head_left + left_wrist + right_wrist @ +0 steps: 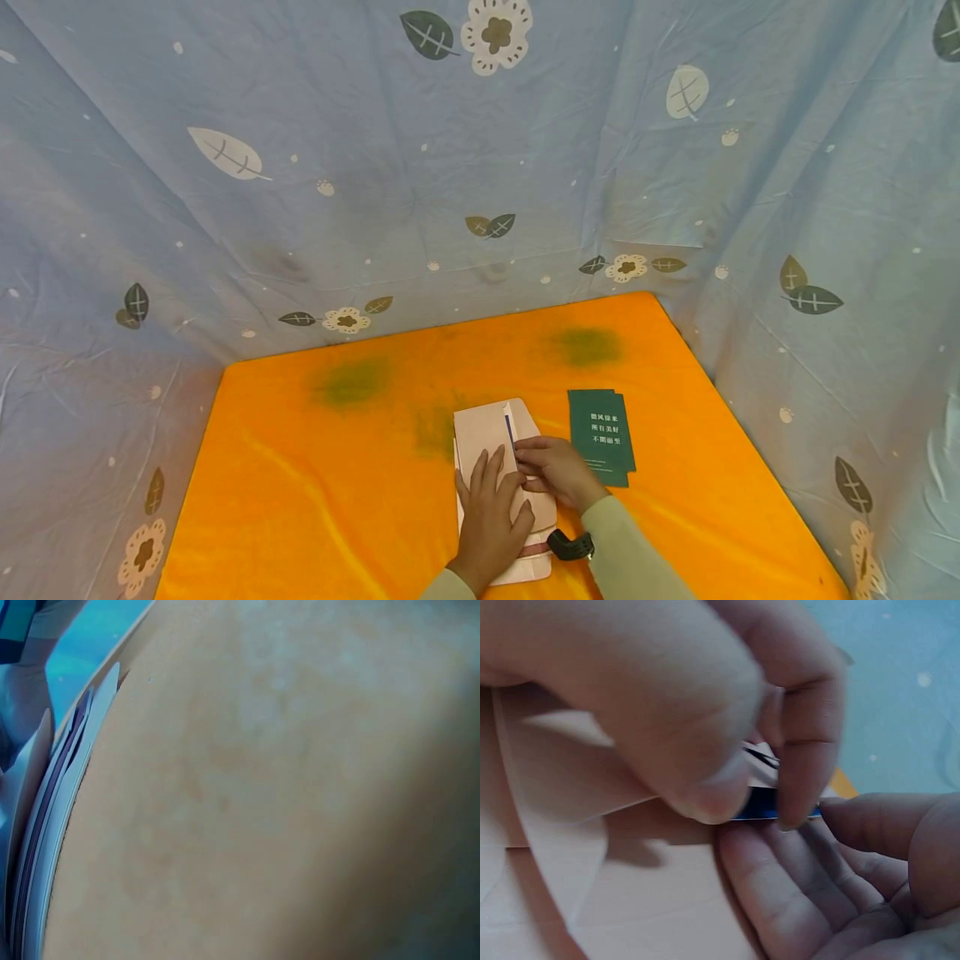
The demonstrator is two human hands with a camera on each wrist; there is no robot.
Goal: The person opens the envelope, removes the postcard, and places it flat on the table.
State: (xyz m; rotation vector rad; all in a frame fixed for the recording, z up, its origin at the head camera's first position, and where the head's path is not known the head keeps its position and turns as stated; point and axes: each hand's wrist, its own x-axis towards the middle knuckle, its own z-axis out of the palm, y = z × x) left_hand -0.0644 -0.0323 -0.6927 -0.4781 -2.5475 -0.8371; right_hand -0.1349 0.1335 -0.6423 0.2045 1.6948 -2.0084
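Observation:
A pale pink envelope (480, 425) lies on a small stack of similar envelopes, whose layered edges (56, 825) show in the left wrist view. My left hand (491, 508) rests on it, fingers spread and fairly straight. Along its right side a narrow blue strip (509, 427) shows under a pale edge; most of that blue piece is hidden. My right hand (558, 471) is at the strip's near end. In the right wrist view, thumb and finger pinch around the blue strip (761, 804), with another hand's fingers (772, 885) just below.
Two dark green cards (602, 437) with white characters lie overlapped to the right of the envelopes. A black band (570, 546) is on the right wrist. Orange cloth (300, 475) covers the table, and patterned blue curtains (420, 167) hang around it.

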